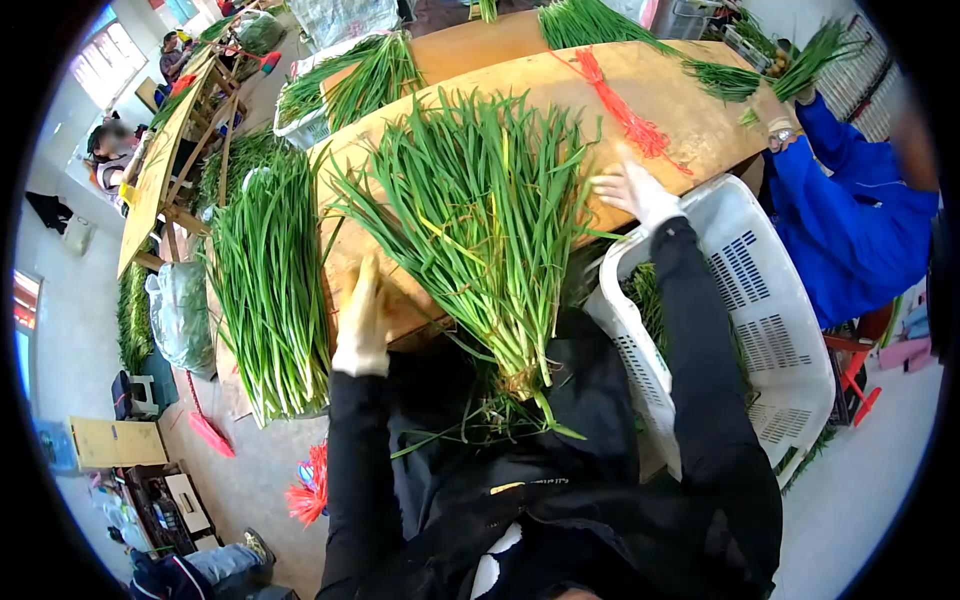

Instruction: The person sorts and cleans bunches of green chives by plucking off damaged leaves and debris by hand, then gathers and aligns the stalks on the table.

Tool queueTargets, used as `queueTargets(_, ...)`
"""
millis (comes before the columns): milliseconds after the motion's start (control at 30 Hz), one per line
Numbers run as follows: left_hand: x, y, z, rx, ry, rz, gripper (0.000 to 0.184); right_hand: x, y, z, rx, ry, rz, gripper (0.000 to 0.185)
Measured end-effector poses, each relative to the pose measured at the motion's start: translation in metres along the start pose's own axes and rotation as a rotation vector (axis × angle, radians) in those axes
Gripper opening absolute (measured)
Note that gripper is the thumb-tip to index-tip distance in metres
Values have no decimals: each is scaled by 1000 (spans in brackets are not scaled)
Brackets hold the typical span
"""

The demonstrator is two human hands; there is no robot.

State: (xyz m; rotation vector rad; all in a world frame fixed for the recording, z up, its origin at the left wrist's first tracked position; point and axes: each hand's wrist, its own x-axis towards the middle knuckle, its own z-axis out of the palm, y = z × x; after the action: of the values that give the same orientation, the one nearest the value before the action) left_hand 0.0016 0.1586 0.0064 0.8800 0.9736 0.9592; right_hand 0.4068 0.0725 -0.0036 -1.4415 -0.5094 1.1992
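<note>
- The wooden worktop (693, 118) spreads in front of you, its near edge running just beyond your lap.
- At your right, a white basket (772, 282) with slotted walls stands by the near edge, some greens inside it.
- Past it, a person in a blue sleeve (825, 215) sits by the worktop's right end, a bunch in the hand there.
- Your large bunch of green stalks (480, 215) lies across the middle of the worktop, leaves fanned toward the far edge, pale stalk ends overhanging the near edge above your lap.
- A second green bunch (270, 290) lies at the left end, stalk ends toward you.
- Your right hand (635, 192) is over the worktop near its near edge, just right of the large bunch, fingers parted and nothing seen in them.
- Your left hand (362, 312) is at the near edge between the two bunches; you cannot tell how far its fingers are closed or whether they hold anything.
- Red strips (625, 108) lie on the right half, from far edge toward near.
</note>
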Motion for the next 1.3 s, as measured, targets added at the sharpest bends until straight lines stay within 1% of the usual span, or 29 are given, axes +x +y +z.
queueTargets(67, 41, -3, 23, -17, -73, -35, 44, 2, -15, 59, 35, -37, 63, 108)
queueTargets(133, 71, -9, 55, -58, -221, -118, 53, 8, -13, 107, -126, -14, 93, 104)
queueTargets(167, 79, -12, 69, -77, -296, -158, 57, -30, -35, 132, -634, -107, -90, 105)
queueTargets(200, 80, -13, 81, -95, -373, -193, 61, -16, -21, 144, -886, 6, -79, 107)
queueTargets(233, 59, 4, 97, -11, -385, -226, 59, -13, -10, 156, -870, 24, -44, 107)
queueTargets(267, 76, -10, 93, 47, -474, -157, 57, 8, 6, 151, -804, -50, -31, 99)
queueTargets(333, 85, -21, 85, 48, -630, -247, 55, 18, 23, 145, -548, -232, -32, 81)
queueTargets(367, 55, 2, 100, 200, -491, -304, 47, 7, 24, 144, -344, -345, -29, 74)
queueTargets(400, 59, -6, 98, 133, -511, -255, 43, -3, 24, 143, -149, -457, -4, 70)
queueTargets(467, 24, 8, 112, 25, -519, -98, 44, -64, -12, 157, -110, -500, -79, 73)
queueTargets(500, 21, 15, 114, -5, -525, -67, 53, -72, -16, 161, -165, -458, -287, 48)
queueTargets(533, 6, 38, 123, 103, -490, 76, 57, -87, -41, 162, -152, -518, -326, 46)
queueTargets(567, -16, 72, 137, 118, -590, 185, 58, -102, -65, 163, -137, -580, -364, 44)
queueTargets(600, -31, 95, 143, 67, -598, 241, 59, -94, -79, 159, -353, -538, -524, 35)
queueTargets(633, -42, 124, 155, 177, -623, 416, 74, -118, -112, 167, -129, -611, -667, 31)
queueTargets(667, -34, 146, 160, 181, -805, 580, 68, -125, -140, 168, -237, -533, -851, 31)
queueTargets(700, -32, 167, 171, 116, -792, 700, 58, -138, -165, 172, -194, -557, -929, 35)
queueTargets(733, -1, 190, 166, 67, -1089, 650, 48, -114, -182, 175, -118, -744, -937, 40)
queueTargets(800, -27, 213, 200, -71, -1009, 584, 34, -160, -208, 181, -92, -570, -1030, 38)
queueTargets(833, -40, 215, 201, 6, -928, 661, 30, -159, -209, 181, -95, -550, -1079, 43)
queueTargets(867, -58, 214, 200, 57, -921, 649, 28, -142, -211, 183, -195, -598, -1159, 44)
queueTargets(933, 0, 195, 174, 240, -774, 754, 43, -127, -184, 175, -317, -498, -1050, 43)
queueTargets(967, 3, 186, 170, 223, -847, 711, 42, -105, -175, 175, -336, -515, -1069, 55)
queueTargets(1000, 14, 178, 166, 288, -805, 792, 41, -90, -163, 176, -312, -492, -1052, 70)
queueTargets(1067, 20, 174, 161, 192, -847, 686, 39, -82, -153, 185, -235, -463, -1070, 77)
queueTargets(1133, 21, 180, 165, 133, -845, 720, 41, -80, -162, 190, -348, -463, -1095, 73)
queueTargets(1200, 8, 198, 172, 143, -885, 584, 43, -89, -176, 199, -259, -501, -968, 65)
queueTargets(1267, -18, 222, 188, 241, -861, 631, 29, -106, -191, 208, -272, -446, -1057, 57)
queueTargets(1300, -19, 228, 191, 270, -862, 613, 30, -109, -197, 211, -361, -324, -1052, 50)
